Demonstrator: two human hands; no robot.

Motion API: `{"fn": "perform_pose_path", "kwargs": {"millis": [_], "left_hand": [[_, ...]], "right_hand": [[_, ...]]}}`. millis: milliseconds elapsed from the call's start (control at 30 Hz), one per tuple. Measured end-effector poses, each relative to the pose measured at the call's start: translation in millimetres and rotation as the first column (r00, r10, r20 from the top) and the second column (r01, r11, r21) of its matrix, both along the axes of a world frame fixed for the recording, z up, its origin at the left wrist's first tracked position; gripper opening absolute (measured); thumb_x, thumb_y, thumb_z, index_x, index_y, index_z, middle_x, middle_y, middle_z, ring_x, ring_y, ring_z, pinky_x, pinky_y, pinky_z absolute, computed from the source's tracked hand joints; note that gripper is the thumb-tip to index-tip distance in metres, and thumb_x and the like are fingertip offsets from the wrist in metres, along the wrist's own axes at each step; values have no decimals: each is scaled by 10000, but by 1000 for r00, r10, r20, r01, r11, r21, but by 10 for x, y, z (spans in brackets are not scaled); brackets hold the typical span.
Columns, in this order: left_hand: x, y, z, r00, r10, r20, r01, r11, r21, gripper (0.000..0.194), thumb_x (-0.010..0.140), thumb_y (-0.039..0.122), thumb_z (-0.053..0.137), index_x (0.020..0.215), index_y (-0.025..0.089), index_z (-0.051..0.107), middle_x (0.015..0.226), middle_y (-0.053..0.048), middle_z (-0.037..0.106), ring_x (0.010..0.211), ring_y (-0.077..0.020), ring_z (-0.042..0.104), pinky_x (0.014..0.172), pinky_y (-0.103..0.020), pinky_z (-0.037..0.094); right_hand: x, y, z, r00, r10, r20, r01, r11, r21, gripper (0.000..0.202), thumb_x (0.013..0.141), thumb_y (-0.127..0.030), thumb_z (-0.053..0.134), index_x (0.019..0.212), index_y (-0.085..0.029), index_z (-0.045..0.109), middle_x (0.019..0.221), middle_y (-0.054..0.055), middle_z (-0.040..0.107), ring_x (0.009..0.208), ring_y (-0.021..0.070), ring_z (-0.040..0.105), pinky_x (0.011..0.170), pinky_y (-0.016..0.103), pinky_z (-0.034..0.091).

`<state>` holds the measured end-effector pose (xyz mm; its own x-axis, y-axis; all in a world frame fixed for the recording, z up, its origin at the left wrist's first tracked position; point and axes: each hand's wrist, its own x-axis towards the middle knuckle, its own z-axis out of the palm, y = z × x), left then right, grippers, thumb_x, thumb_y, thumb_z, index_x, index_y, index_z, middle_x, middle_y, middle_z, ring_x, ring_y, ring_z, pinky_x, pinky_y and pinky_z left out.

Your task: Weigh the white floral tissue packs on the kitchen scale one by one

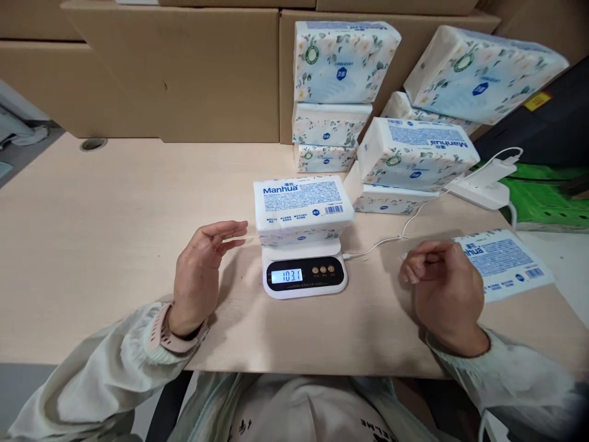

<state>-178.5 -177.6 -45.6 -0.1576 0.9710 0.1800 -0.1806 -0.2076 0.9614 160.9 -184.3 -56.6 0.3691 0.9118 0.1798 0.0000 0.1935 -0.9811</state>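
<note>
A white tissue pack (301, 205) printed "Manhua" lies on a small white kitchen scale (306, 291), whose lit display reads 103.1. Just left of the pack is my left hand (200, 273), its fingers stretched toward it and a small gap between them; it holds nothing. On the right, my right hand (446, 291) rests over the table with loosely curled fingers, and nothing shows in them. A flat printed Manhua sheet (506, 264) lies beside and partly behind this hand.
Several more tissue packs are stacked at the back, in a left pile (331, 126) and a right pile (418, 153). Cardboard boxes (221, 73) line the table's rear. A white cable (405, 230) runs from the scale to a power strip (483, 190), near a green crate (543, 193).
</note>
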Motion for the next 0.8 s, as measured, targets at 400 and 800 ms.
{"fn": "perform_pose_path", "kwargs": {"millis": [400, 800], "left_hand": [[-11, 39, -43, 1000, 15, 0, -15, 999, -46, 374, 989, 558, 657, 1128, 249, 814, 1254, -80, 797, 1241, -262, 722, 1065, -414, 582], [24, 57, -31, 1000, -8, -14, 7, 996, -88, 389, 965, 567, 660, 1122, 237, 793, 1255, -104, 786, 1252, -294, 710, 1080, -471, 587]], "right_hand": [[-298, 283, -159, 997, -31, 64, 14, 970, 243, 319, 1018, -521, 597, 863, -296, 760, 733, 11, 669, 700, 208, 598, 695, 369, 444], [-310, 195, -70, 982, 181, 50, -183, 981, 56, 294, 1048, -545, 594, 1044, -300, 758, 1012, 32, 777, 1005, 231, 724, 994, 440, 553]]}}
